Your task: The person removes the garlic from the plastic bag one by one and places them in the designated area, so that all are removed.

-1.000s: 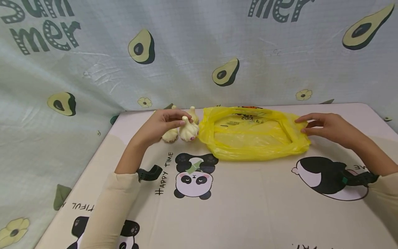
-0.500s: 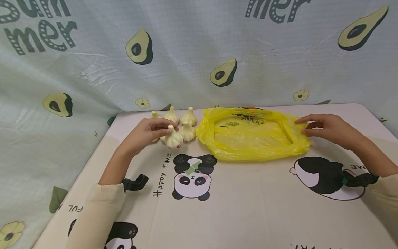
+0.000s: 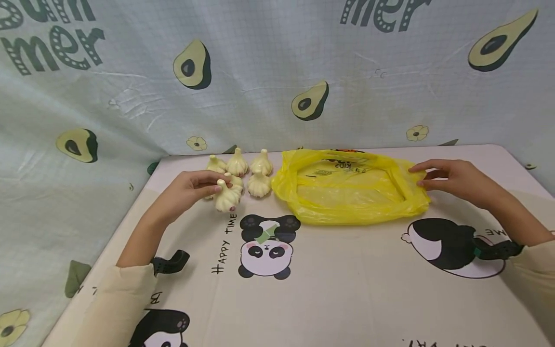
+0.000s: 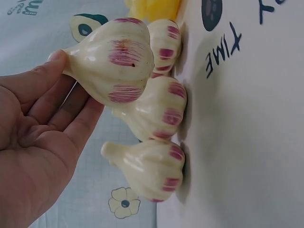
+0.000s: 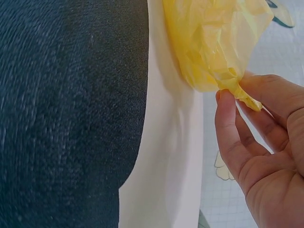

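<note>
My left hand (image 3: pixel 179 193) pinches a cream garlic bulb (image 4: pixel 111 59) by its neck, at the front of a cluster of similar bulbs. In the left wrist view the held bulb hangs apart from the table, its purple-streaked base turned outward. Behind it, several garlic bulbs (image 3: pixel 260 184) stand close together in rows; my fingers partly hide those on the left. To their right lies a yellow plastic bag (image 3: pixel 351 214) with its wide mouth spread. At its right end, my right hand (image 3: pixel 461 183) pinches a gathered bit of the rim between thumb and fingers.
The table (image 3: pixel 329 289) wears a cloth printed with pandas and lettering. A curtain (image 3: pixel 251 58) with avocado prints hangs right behind the table's back edge. Black bands (image 3: pixel 171 262) with cameras sit on both wrists.
My left hand has moved left and toward me with the garlic bulb, from beside the bag to the front of the cluster. The right hand stays on the bag's rim.
</note>
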Tool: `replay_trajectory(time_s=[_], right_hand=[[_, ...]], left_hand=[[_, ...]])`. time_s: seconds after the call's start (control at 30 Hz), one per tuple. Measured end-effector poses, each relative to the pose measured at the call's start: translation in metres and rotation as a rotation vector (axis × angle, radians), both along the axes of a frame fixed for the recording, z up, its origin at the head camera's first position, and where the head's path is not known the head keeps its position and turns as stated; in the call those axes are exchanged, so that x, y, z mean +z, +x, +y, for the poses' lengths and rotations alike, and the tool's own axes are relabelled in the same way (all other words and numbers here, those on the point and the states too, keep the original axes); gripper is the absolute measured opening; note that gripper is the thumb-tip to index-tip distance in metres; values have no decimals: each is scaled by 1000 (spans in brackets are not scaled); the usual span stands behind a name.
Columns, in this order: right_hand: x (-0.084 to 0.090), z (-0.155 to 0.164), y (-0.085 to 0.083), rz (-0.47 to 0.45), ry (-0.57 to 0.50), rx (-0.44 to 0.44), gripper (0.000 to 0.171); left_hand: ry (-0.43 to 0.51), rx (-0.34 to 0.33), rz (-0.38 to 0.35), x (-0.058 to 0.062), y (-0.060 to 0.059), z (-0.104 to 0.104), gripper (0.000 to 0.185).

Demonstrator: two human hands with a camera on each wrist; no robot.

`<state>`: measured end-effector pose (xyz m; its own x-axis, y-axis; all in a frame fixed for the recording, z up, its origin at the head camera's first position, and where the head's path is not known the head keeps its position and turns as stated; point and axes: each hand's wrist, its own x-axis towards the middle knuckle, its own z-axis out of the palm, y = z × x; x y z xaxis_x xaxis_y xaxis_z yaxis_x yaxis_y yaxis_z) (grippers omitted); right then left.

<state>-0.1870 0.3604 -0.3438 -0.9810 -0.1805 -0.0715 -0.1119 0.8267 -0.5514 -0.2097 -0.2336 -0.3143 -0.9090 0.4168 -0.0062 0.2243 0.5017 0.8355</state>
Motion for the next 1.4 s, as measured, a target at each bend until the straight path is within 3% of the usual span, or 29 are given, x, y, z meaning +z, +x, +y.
replay_trajectory(time_s=[0.63, 1.4], right_hand=[[-4, -5, -5, 1, -10, -12, 48], [0, -2, -1, -21, -31, -29, 49]], left_hand=[[-25, 16, 79, -1, 16, -39, 27], [1, -35, 100, -13, 6, -51, 26]])
